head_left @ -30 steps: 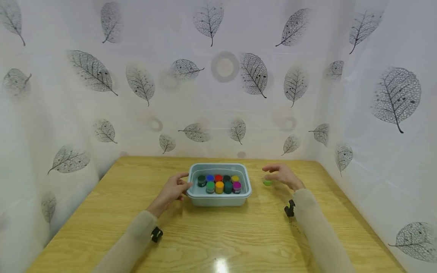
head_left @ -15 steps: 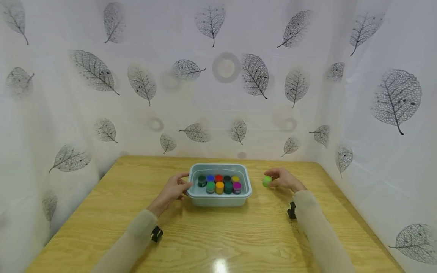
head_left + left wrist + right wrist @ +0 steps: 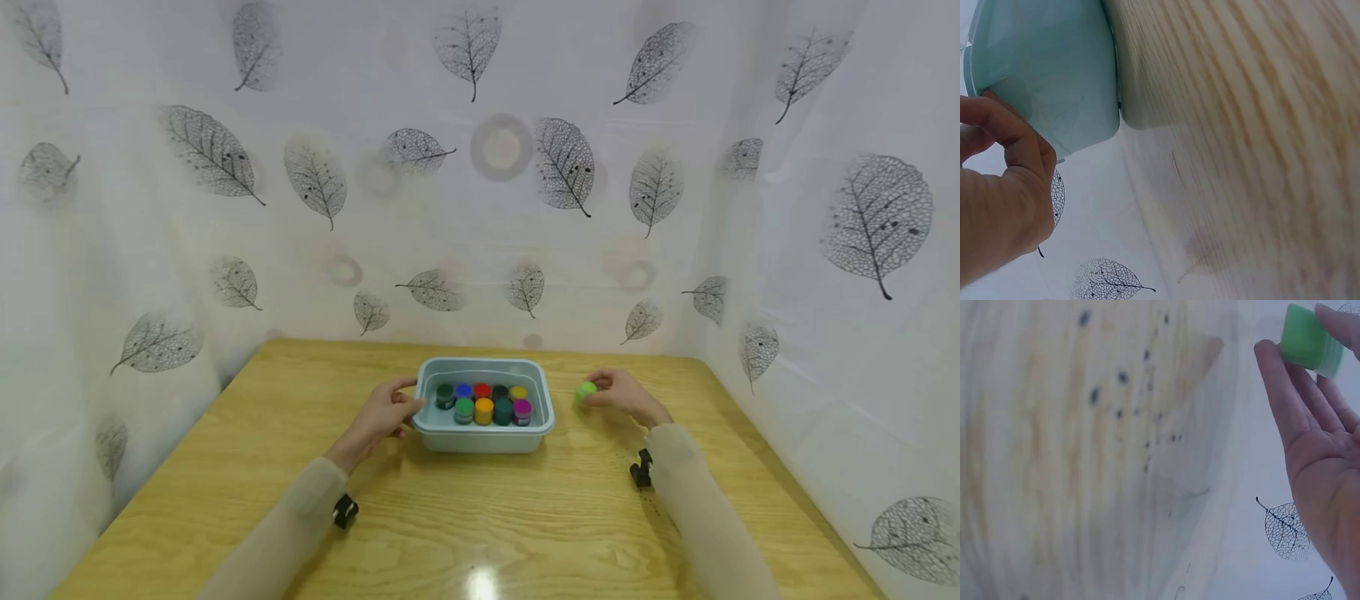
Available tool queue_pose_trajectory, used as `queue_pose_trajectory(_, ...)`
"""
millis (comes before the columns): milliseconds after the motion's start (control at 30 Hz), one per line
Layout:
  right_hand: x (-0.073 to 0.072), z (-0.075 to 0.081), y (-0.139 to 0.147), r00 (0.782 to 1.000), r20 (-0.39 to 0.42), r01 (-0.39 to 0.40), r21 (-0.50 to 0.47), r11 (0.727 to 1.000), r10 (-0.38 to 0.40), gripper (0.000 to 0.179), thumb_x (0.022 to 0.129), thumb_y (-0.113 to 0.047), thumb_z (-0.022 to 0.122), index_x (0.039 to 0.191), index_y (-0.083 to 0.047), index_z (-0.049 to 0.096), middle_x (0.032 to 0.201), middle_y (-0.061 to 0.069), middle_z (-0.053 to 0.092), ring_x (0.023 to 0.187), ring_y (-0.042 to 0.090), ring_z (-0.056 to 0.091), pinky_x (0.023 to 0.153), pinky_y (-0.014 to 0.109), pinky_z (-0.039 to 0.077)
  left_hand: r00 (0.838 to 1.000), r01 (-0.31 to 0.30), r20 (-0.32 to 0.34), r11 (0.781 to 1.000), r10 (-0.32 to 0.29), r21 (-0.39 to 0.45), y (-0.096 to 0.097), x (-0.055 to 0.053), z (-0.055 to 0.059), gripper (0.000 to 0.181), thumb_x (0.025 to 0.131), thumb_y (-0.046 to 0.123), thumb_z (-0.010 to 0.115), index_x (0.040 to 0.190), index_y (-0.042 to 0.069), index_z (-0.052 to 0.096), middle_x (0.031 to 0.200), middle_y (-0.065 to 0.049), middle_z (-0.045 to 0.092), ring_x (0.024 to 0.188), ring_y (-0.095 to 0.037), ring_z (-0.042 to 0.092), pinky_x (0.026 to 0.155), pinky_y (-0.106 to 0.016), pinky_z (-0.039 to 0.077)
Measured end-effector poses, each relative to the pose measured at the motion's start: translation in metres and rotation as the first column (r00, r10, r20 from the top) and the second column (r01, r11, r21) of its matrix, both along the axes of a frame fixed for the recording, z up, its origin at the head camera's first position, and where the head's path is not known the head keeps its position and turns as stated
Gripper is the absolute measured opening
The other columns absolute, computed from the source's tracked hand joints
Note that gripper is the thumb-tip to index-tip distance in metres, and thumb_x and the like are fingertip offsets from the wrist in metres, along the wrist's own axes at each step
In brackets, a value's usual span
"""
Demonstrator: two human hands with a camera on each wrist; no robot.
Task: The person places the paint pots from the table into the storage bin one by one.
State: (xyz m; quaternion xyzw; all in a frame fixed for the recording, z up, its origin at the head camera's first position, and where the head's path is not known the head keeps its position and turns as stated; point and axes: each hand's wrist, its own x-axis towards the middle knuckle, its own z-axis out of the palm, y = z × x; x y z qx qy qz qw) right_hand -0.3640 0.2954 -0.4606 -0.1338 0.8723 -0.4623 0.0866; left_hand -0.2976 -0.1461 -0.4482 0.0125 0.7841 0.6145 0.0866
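Note:
A light blue plastic tub (image 3: pixel 483 442) sits on the wooden table and holds several small paint jars with coloured lids, among them an orange jar (image 3: pixel 483 411) and a purple jar (image 3: pixel 522 412). My left hand (image 3: pixel 381 414) grips the tub's left rim; its bent fingers show against the tub wall (image 3: pixel 1054 81) in the left wrist view. To the right of the tub, my right hand (image 3: pixel 622 395) pinches a light green paint jar (image 3: pixel 1310 339) between thumb and fingers. That jar is tilted, with its clear end towards the palm in the right wrist view.
The wooden table (image 3: pixel 450 517) runs up to a white curtain (image 3: pixel 480 208) printed with leaves, which encloses the back and sides. Bare tabletop lies between the tub and the right hand. Small dark specks (image 3: pixel 1122 378) mark the wood near the right wrist.
My right hand has come down from just above the light green jar, closed its thumb and fingers on it and tilted it. The left hand and tub stay in place.

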Motion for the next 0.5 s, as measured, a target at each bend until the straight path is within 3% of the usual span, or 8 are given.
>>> queue_pose_trajectory(200,0.004,0.005,-0.007,0.998,0.060,-0.018,-0.170,0.985,0.029,0.049,0.084,-0.013,0.076,0.122,0.002,0.048,0.110,0.016,0.068,0.094,0.022,0.067,0.089,0.040,0.057,1.000,0.002,0.005,1.000,-0.002,-0.009,-0.001,0.000,0.001,0.052,0.096,0.013,0.062,0.145,0.007,0.044,0.102,-0.021,0.063,0.068,-0.016,0.063,0.047,-0.022,0.048)
queue_pose_trajectory(500,0.011,0.010,-0.024,0.999,0.027,-0.016,-0.337,0.941,0.027,0.055,0.090,-0.015,0.071,0.134,0.008,0.048,0.112,0.011,0.067,0.110,0.044,0.062,0.100,0.058,0.047,1.000,0.003,0.006,1.000,-0.003,-0.021,0.001,-0.001,0.002,0.053,0.096,0.014,0.063,0.145,0.008,0.044,0.103,-0.021,0.063,0.069,-0.016,0.063,0.048,-0.023,0.048)
